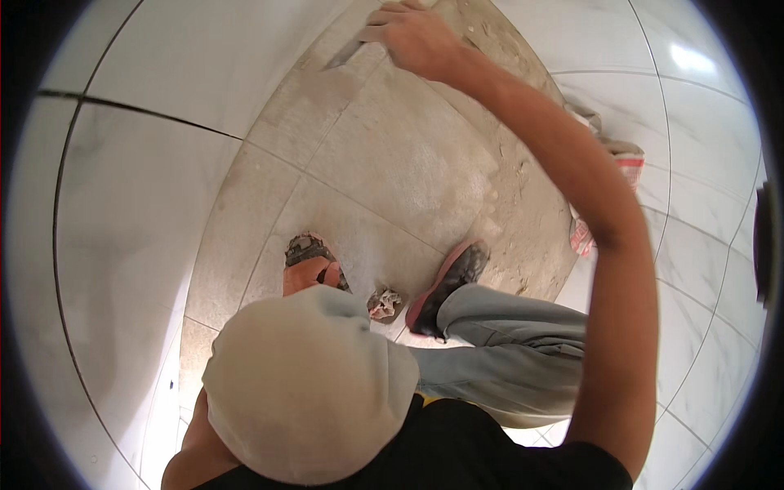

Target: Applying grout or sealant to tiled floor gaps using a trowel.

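Note:
My right arm reaches far forward. At its end my right hand point(416, 39) is closed around a flat grey scraper point(346, 54), whose blade points down and left, close over the dusty floor tiles point(392, 151). Only my upper left arm point(200, 445) shows at the lower left; my left hand is hidden behind the pale cloth cap point(302, 384). Just beyond the cap is a dark, dirty shoe point(306, 245) with an orange patch that I cannot make out. To its right, a black shoe point(457, 278) with a reddish sole stands on the tiles.
Large white wall tiles point(147, 196) rise at the left, and marbled white tiles point(694, 163) line the right. A rough strip of grey-brown mortar point(531, 220) runs along the right. Crumpled bags point(629, 167) lie beside it. A small crumpled scrap point(384, 304) sits between the shoes.

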### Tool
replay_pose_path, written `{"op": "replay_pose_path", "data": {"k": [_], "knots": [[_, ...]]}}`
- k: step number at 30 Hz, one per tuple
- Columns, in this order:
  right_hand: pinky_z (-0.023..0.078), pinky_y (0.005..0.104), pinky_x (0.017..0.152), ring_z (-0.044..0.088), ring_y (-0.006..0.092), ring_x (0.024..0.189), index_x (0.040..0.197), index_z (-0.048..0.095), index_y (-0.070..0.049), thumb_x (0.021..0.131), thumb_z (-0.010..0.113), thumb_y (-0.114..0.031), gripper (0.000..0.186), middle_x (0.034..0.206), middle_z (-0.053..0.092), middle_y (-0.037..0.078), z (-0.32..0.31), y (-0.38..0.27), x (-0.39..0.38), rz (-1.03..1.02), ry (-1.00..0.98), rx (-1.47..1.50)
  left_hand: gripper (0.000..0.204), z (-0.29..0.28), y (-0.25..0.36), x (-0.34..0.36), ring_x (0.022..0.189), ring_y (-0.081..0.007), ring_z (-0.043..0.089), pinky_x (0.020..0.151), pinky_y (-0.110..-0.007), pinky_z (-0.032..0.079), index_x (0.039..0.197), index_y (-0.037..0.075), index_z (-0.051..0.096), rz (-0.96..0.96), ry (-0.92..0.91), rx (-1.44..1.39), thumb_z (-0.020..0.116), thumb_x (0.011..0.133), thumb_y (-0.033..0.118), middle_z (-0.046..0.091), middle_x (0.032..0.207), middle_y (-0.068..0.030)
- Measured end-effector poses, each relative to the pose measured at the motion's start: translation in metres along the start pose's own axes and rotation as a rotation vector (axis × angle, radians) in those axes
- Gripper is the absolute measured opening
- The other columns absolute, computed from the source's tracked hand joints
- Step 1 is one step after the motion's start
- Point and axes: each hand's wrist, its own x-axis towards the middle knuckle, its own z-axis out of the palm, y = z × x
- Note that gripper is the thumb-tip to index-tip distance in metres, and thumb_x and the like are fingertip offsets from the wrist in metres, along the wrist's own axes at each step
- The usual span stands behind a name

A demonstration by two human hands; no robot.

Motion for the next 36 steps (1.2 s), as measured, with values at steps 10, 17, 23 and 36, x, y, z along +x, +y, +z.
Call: {"op": "replay_pose_path", "data": {"k": [10,17,23,36], "knots": [[0.042,0.0346,0.085,0.06,0.0206,0.099,0.101,0.067,-0.012,0.07,0.058,-0.001,0.034,0.097,0.066,0.004,0.119,-0.008,0.048,0.025,0.205,0.052,0.024,0.003,-0.013,0.001,0.051,-0.0349,0.051,0.047,-0.041,0.042,0.062,0.005,0.055,0.079,0.18,-0.005,0.065,0.081,0.016,0.053,0.059,-0.0153],[0.042,0.0359,0.09,0.06,0.0193,0.098,0.104,0.068,-0.015,0.073,0.058,-0.005,0.035,0.098,0.068,0.001,0.087,-0.004,0.029,-0.198,0.044,0.037,0.024,0.003,-0.018,-0.006,0.05,-0.0334,0.051,0.047,-0.041,0.041,0.061,0.006,0.055,0.091,0.194,0.043,0.065,0.08,0.017,0.053,0.057,-0.0139],[0.04,0.0372,0.096,0.058,0.0202,0.105,0.109,0.066,-0.015,0.072,0.058,-0.003,0.04,0.107,0.067,-0.001,0.138,-0.015,0.023,-0.137,0.167,-0.004,0.025,0.011,-0.009,0.007,0.049,-0.0334,0.05,0.047,-0.042,0.041,0.059,0.006,0.053,0.086,0.165,-0.01,0.065,0.079,0.016,0.051,0.056,-0.0134],[0.04,0.0374,0.088,0.056,0.0224,0.101,0.1,0.067,-0.011,0.072,0.057,-0.004,0.031,0.095,0.064,0.004,0.115,-0.061,0.057,-0.214,0.324,0.13,0.026,0.007,-0.012,0.006,0.052,-0.0365,0.051,0.048,-0.044,0.042,0.06,0.005,0.051,0.082,0.11,0.091,0.063,0.079,0.018,0.053,0.058,-0.0143]]}}
